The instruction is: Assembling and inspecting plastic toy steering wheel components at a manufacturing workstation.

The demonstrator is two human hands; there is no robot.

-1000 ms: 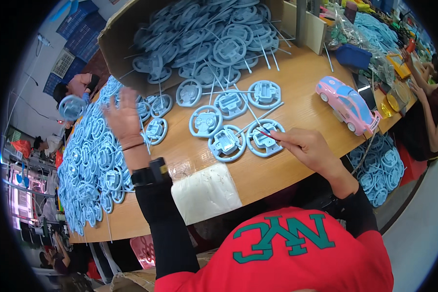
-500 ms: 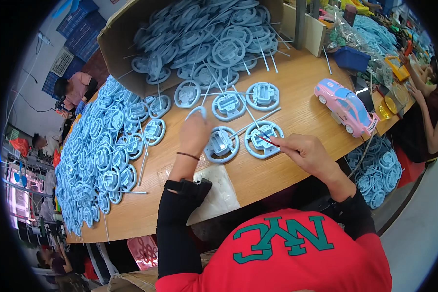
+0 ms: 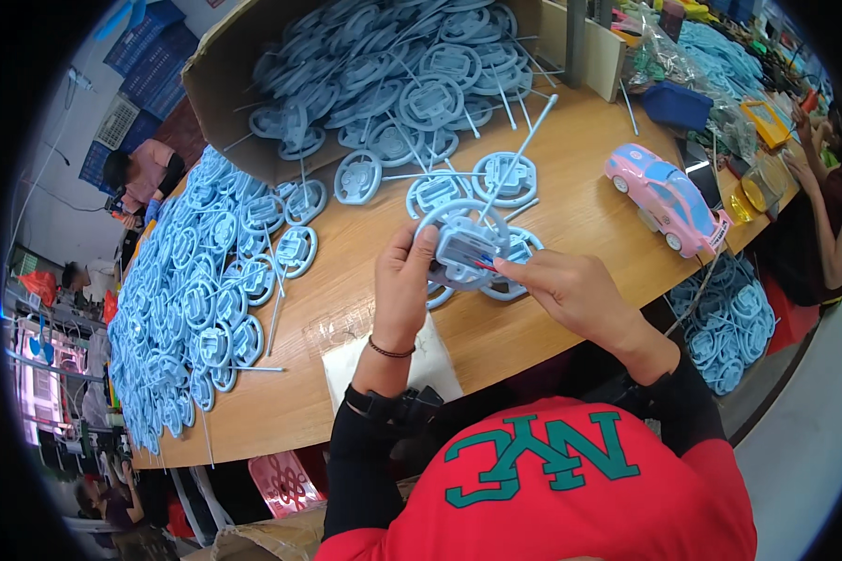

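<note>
My left hand (image 3: 404,290) grips the rim of a light-blue toy steering wheel (image 3: 460,241), raised over the table with its recessed hub showing. A long thin blue rod (image 3: 526,150) slants up and away from it. In my right hand (image 3: 571,294), thumb and fingers pinch a thin red piece (image 3: 485,266), its tip at the wheel's hub; whether it is wire or a slim tool I cannot make out. Behind the held wheel lie more such wheels, one (image 3: 438,192) at centre and another (image 3: 507,178) to its right. One more (image 3: 524,245) is partly hidden by it.
A cardboard box (image 3: 223,117) spills wheels at the back. Loose wheels (image 3: 192,290) heap up along the left. A pink toy car (image 3: 669,201) and a blue bin (image 3: 675,106) stand at right. A whitish sheet (image 3: 346,369) lies near the front edge. Other people work on both sides.
My left hand has picked up a steering wheel and brought it toward my right hand. The red piece now meets its hub.
</note>
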